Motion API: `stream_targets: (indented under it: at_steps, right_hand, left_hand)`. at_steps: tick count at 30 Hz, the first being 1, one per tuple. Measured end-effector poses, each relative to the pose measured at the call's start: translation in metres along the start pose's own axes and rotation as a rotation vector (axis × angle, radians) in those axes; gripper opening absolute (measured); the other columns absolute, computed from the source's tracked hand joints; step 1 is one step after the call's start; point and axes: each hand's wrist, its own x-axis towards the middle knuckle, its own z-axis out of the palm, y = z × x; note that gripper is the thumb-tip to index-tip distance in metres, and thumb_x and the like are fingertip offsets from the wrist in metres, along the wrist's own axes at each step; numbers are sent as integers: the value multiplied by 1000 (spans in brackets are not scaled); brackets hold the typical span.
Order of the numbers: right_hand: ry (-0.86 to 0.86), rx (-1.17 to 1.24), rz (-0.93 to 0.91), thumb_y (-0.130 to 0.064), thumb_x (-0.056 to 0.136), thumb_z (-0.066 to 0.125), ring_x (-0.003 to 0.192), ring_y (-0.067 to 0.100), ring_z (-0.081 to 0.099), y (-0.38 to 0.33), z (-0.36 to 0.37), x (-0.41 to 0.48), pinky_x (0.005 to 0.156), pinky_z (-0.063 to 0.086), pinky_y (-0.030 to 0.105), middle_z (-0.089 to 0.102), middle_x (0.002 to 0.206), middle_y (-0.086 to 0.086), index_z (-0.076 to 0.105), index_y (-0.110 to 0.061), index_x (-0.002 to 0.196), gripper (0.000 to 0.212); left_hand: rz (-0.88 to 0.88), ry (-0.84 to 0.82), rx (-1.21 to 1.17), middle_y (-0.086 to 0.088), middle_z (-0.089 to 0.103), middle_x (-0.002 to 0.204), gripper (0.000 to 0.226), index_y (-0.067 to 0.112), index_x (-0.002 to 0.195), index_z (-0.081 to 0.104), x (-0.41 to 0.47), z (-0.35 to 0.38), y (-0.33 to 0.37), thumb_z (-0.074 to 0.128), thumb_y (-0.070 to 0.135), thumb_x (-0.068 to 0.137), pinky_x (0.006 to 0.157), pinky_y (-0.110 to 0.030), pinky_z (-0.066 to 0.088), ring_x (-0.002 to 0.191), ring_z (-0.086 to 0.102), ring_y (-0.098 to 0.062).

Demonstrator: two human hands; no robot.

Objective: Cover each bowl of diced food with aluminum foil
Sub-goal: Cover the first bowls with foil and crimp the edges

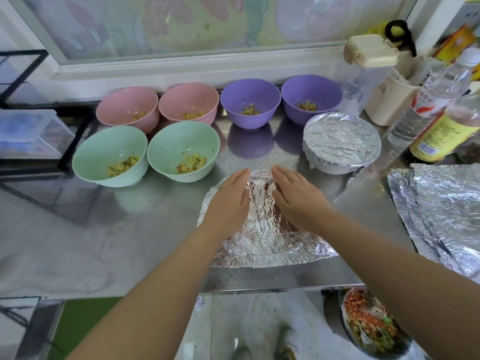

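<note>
My fingers lie straight and close together on both hands. The left hand and right hand press flat on a crinkled foil sheet near the front of the steel counter; what it covers is hidden. A foil-covered bowl sits just beyond, to the right. Six uncovered bowls of diced food stand further back and to the left.

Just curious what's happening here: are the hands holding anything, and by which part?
Nothing is gripped. The left hand and right hand rest flat, fingers straight, on top of the foil sheet, one either side of its middle.
</note>
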Motion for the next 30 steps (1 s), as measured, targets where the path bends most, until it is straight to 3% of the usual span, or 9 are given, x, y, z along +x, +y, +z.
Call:
stream_targets:
  at_steps: [6, 13, 16, 20, 25, 30]
  right_hand:
    - [61, 79, 49, -33, 105, 36, 142, 13, 29, -2, 1, 2, 107, 39, 43, 32, 157, -10, 27, -24, 156, 52]
    - [61, 79, 54, -33, 105, 36, 142, 15, 30, 0, 5, 2, 106, 40, 44, 32, 157, -10, 26, -25, 156, 52]
    - [51, 61, 14, -39, 105, 35, 148, 16, 23, 1, 1, -1, 118, 30, 43, 24, 163, -8, 23, -23, 159, 58]
    - [87, -68, -50, -59, 96, 16, 154, 18, 8, -2, 0, -19, 125, 9, 41, 15, 167, -4, 17, -25, 160, 73]
    - [19, -100, -52, -69, 91, 3, 155, 15, -9, 1, 12, -32, 125, -3, 37, 2, 169, -5, 8, -25, 161, 83]
    - [33, -142, -71, -71, 91, 5, 155, 17, -9, 2, 14, -32, 126, -4, 38, 0, 169, -1, 8, -20, 161, 87]
  left_hand:
    - [-24, 52, 5, 5, 37, 159, 49, 19, 155, 38, -1, 4, 0, 37, 16, 106, 116, -32, 31, 142, 37, -14]
    - [-20, 48, 4, 6, 36, 159, 48, 21, 155, 37, -3, 4, 0, 37, 19, 107, 118, -35, 31, 143, 36, -14]
    - [4, 45, 118, 2, 30, 164, 50, 18, 156, 36, -5, 0, 4, 35, 29, 107, 122, -40, 24, 149, 28, -17]
    - [85, 41, 345, 0, 23, 167, 67, 19, 156, 35, -21, 2, 15, 17, 50, 100, 123, -53, 15, 154, 18, -23]
    - [68, -51, 450, -4, 10, 170, 78, 22, 160, 25, -33, 13, 12, 5, 60, 94, 126, -48, 7, 157, 0, -24]
    - [91, -53, 503, -9, 10, 170, 81, 17, 159, 27, -32, 14, 10, 9, 59, 93, 126, -49, 8, 157, 1, -27]
